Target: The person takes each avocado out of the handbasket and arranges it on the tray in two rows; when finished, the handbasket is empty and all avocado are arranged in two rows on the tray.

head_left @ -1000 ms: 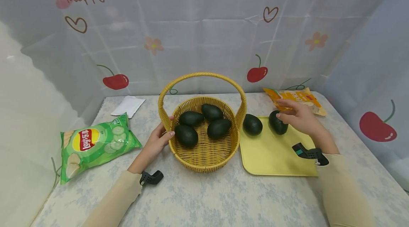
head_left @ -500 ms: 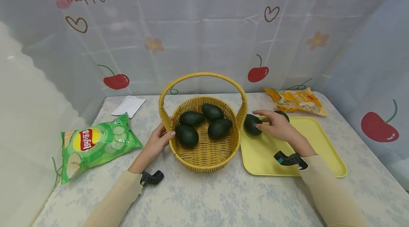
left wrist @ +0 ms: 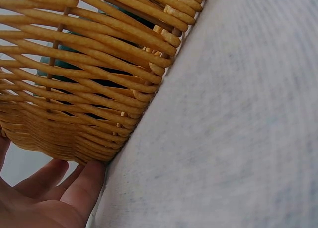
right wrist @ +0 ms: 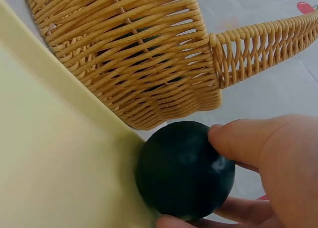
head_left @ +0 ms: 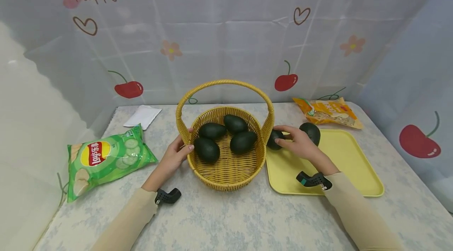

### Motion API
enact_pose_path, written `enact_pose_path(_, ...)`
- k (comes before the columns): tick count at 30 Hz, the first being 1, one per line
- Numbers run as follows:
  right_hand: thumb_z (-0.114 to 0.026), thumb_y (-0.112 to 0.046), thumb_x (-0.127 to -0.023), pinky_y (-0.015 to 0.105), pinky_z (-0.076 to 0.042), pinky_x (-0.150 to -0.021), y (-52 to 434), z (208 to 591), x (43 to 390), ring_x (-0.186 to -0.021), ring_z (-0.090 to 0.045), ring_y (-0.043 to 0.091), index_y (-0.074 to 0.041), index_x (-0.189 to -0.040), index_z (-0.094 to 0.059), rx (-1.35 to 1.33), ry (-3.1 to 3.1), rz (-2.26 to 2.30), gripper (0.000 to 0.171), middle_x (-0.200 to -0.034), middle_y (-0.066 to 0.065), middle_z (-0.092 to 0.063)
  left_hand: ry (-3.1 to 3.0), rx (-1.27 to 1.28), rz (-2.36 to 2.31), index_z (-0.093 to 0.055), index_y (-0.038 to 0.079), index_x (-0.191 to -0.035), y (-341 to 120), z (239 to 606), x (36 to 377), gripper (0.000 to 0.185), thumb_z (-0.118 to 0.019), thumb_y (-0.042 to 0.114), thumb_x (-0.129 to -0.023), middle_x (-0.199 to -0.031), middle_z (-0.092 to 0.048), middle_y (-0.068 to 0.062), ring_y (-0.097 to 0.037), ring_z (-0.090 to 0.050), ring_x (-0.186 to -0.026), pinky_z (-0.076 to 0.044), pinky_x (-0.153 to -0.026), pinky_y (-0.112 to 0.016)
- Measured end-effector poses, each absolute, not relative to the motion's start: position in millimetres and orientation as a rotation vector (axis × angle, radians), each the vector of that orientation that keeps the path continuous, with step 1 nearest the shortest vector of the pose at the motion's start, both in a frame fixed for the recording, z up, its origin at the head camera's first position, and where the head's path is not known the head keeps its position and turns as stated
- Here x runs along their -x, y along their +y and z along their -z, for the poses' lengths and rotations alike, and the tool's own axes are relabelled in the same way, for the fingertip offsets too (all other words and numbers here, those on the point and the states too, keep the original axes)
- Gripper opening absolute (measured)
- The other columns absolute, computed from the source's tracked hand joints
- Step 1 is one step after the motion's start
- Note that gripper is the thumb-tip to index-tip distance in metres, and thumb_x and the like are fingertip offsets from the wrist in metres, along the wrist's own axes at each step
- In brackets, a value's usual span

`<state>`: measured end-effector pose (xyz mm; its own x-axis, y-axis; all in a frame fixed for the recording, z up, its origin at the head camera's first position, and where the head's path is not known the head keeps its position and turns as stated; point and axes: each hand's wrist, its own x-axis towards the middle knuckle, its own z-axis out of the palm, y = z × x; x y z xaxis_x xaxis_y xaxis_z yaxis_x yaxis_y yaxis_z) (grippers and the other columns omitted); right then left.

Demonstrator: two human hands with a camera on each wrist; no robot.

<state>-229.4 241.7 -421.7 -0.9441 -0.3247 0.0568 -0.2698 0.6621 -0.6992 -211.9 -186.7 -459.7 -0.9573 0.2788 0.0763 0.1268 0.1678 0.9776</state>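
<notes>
A wicker basket (head_left: 226, 174) with a hoop handle stands mid-table and holds several dark green avocados (head_left: 242, 141). My left hand (head_left: 175, 152) holds the basket's left rim, thumb over the edge; the left wrist view shows its fingers (left wrist: 74, 190) against the woven wall (left wrist: 84, 89). My right hand (head_left: 296, 142) grips a dark avocado (head_left: 274, 139) at the near-left corner of the yellow tray (head_left: 350, 164), right beside the basket. In the right wrist view the fingers (right wrist: 248, 138) wrap that avocado (right wrist: 184, 168). A second avocado (head_left: 311, 132) lies on the tray behind the hand.
A green chip bag (head_left: 106, 158) lies at the left, a white packet (head_left: 142, 116) behind it. An orange snack bag (head_left: 329, 111) lies at the back right. A printed curtain hangs close behind the table (head_left: 230, 219).
My right hand left the farther avocado, moved left across the tray and closed round the avocado next to the basket. The left hand stayed on the rim.
</notes>
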Motion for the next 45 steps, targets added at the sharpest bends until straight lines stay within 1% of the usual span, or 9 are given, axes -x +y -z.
enact_pose_path(4, -0.063, -0.02, -0.101, 0.041, -0.057, -0.082, 239.9, 423.1, 228.7, -0.117, -0.065, 0.047, -0.003, -0.148, -0.051, 0.481, 2.761, 1.195, 0.05, -0.149, 0.025, -0.052, 2.301, -0.402, -1.918, -0.034, 0.02, -0.16, -186.6, 459.8, 211.2, 0.059, -0.056, 0.019, -0.105, -0.159, -0.04, -0.022, -0.038, -0.048, -0.136, -0.054, -0.093, -0.029)
enact_pose_path(7, -0.062, -0.023, -0.102, 0.039, -0.057, -0.08, 239.6, 423.7, 227.8, -0.118, -0.065, 0.046, -0.004, -0.15, -0.048, 0.471, 2.737, 1.206, 0.054, -0.15, 0.025, -0.052, 2.291, -0.405, -1.928, -0.034, 0.018, -0.16, -186.4, 460.2, 211.0, 0.059, -0.056, 0.018, -0.105, -0.159, -0.041, -0.023, -0.038, -0.049, -0.135, -0.055, -0.092, -0.028)
enact_pose_path(14, -0.061, -0.028, -0.103, 0.05, -0.058, -0.09, 241.7, 419.5, 227.1, -0.123, -0.062, 0.047, -0.007, -0.153, -0.046, 0.452, 2.745, 1.192, 0.056, -0.153, 0.025, -0.048, 2.292, -0.407, -1.926, -0.034, 0.019, -0.159, -187.0, 461.2, 211.9, 0.059, -0.056, 0.02, -0.105, -0.159, -0.04, -0.022, -0.038, -0.048, -0.136, -0.054, -0.092, -0.026)
enact_pose_path(16, -0.061, -0.027, -0.103, 0.05, -0.059, -0.091, 242.7, 417.1, 226.5, -0.125, -0.06, 0.047, -0.007, -0.153, -0.045, 0.44, 2.727, 1.216, 0.056, -0.154, 0.025, -0.047, 2.295, -0.406, -1.922, -0.034, 0.02, -0.159, -187.1, 461.1, 212.3, 0.059, -0.056, 0.02, -0.105, -0.159, -0.04, -0.021, -0.038, -0.048, -0.137, -0.054, -0.092, -0.026)
enact_pose_path(20, -0.062, -0.025, -0.103, 0.045, -0.061, -0.085, 243.4, 411.6, 224.2, -0.128, -0.059, 0.046, -0.006, -0.154, -0.044, 0.435, 2.67, 1.272, 0.057, -0.156, 0.026, -0.045, 2.298, -0.408, -1.918, -0.034, 0.02, -0.16, -187.4, 460.9, 212.9, 0.059, -0.056, 0.02, -0.105, -0.159, -0.04, -0.021, -0.039, -0.048, -0.136, -0.054, -0.091, -0.025)
enact_pose_path(26, -0.062, -0.023, -0.103, 0.04, -0.062, -0.082, 242.9, 403.9, 220.3, -0.127, -0.061, 0.044, -0.005, -0.153, -0.045, 0.467, 2.68, 1.247, 0.056, -0.154, 0.025, -0.047, 2.296, -0.411, -1.92, -0.033, 0.02, -0.16, -188.0, 461.0, 213.0, 0.059, -0.056, 0.02, -0.105, -0.159, -0.04, -0.022, -0.039, -0.048, -0.136, -0.055, -0.09, -0.026)
enact_pose_path(36, -0.062, -0.022, -0.102, 0.04, -0.061, -0.083, 246.2, 383.1, 209.5, -0.121, -0.065, 0.042, -0.006, -0.151, -0.047, 0.543, 2.736, 1.148, 0.054, -0.153, 0.024, -0.049, 2.3, -0.397, -1.906, -0.033, 0.021, -0.16, -188.3, 460.7, 213.3, 0.059, -0.056, 0.022, -0.105, -0.159, -0.04, -0.022, -0.039, -0.048, -0.136, -0.055, -0.092, -0.028)
enact_pose_path(43, -0.063, -0.021, -0.102, 0.048, -0.059, -0.088, 242.0, 365.8, 195.4, -0.121, -0.065, 0.041, -0.007, -0.151, -0.049, 0.644, 2.775, 1.104, 0.053, -0.154, 0.019, -0.05, 2.293, -0.4, -1.909, -0.033, 0.021, -0.16, -187.4, 459.7, 212.7, 0.059, -0.056, 0.022, -0.105, -0.16, -0.04, -0.021, -0.039, -0.048, -0.137, -0.055, -0.092, -0.027)
enact_pose_path(45, -0.064, -0.021, -0.101, 0.046, -0.059, -0.088, 240.5, 360.3, 190.4, -0.122, -0.065, 0.041, -0.008, -0.15, -0.049, 0.661, 2.781, 1.093, 0.053, -0.154, 0.018, -0.05, 2.29, -0.401, -1.911, -0.033, 0.022, -0.16, -187.0, 459.5, 212.3, 0.059, -0.056, 0.022, -0.106, -0.16, -0.04, -0.021, -0.039, -0.048, -0.137, -0.055, -0.091, -0.027)
